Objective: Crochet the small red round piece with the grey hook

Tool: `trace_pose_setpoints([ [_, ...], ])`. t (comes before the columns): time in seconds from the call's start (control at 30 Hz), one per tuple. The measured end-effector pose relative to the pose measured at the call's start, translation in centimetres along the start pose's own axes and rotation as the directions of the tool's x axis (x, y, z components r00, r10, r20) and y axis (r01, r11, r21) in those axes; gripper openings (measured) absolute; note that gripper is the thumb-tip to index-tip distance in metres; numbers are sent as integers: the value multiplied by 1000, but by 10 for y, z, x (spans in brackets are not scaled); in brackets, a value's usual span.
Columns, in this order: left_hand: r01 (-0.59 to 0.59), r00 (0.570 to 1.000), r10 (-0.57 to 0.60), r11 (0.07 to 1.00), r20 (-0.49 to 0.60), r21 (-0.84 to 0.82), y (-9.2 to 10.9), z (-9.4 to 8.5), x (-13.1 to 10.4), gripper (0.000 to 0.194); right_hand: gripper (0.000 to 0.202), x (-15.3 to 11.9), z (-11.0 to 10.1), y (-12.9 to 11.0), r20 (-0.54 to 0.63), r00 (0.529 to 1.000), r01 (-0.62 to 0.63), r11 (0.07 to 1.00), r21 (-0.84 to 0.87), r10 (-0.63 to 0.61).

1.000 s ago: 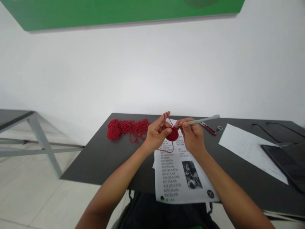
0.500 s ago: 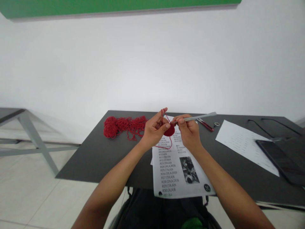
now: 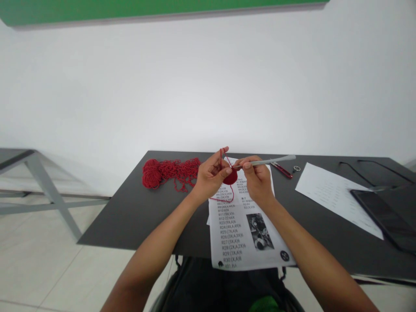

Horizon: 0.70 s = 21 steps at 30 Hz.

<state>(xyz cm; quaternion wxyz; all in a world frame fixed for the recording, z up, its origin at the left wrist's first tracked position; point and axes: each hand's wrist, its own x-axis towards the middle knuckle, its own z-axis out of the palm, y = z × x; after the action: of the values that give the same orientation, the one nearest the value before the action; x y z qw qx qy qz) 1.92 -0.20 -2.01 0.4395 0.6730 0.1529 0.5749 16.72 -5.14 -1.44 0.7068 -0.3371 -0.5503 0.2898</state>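
Note:
Pinched between thumb and fingers of my left hand (image 3: 210,175) is a small round red crochet piece (image 3: 230,177); red yarn loops over the raised index finger. My right hand (image 3: 259,180) holds a crochet hook (image 3: 273,160) with a grey handle, its tip at the upper edge of the red piece. A loose strand hangs below the piece over a printed pattern sheet (image 3: 234,234). To the left, a ball of red yarn (image 3: 151,174) lies beside a tangled heap of the same yarn (image 3: 180,170).
On the dark table (image 3: 130,216), right of my hands, lie small red-handled snips (image 3: 282,170), a metal ring (image 3: 297,168), a white paper (image 3: 336,199), glasses (image 3: 360,173) and a dark tablet (image 3: 383,216). A white wall stands behind.
The hook's handle end has dipped slightly. Both hands keep nearly the same place and grip, while the whole view has shifted a little.

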Motion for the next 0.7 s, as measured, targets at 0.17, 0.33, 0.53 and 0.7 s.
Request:
trace_pose_setpoints([
  [0.17, -165, 986, 165, 974, 14, 153, -1, -6, 2, 58, 23, -1, 0, 0, 23, 998, 54, 997, -48, -53],
  [0.33, -438, 896, 413, 769, 161, 466, 0, -14, 7, 52, 22, -2, 1, 3, 48, 996, 80, 995, -60, -77],
  [0.53, -550, 827, 517, 659, 221, 512, -1, -19, 13, 58, 21, -3, 2, 2, 57, 996, 77, 994, -72, -73],
  [0.7, -570, 816, 509, 632, 273, 525, 1, -23, 13, 63, 20, -4, 3, 3, 67, 996, 60, 997, -44, -57],
])
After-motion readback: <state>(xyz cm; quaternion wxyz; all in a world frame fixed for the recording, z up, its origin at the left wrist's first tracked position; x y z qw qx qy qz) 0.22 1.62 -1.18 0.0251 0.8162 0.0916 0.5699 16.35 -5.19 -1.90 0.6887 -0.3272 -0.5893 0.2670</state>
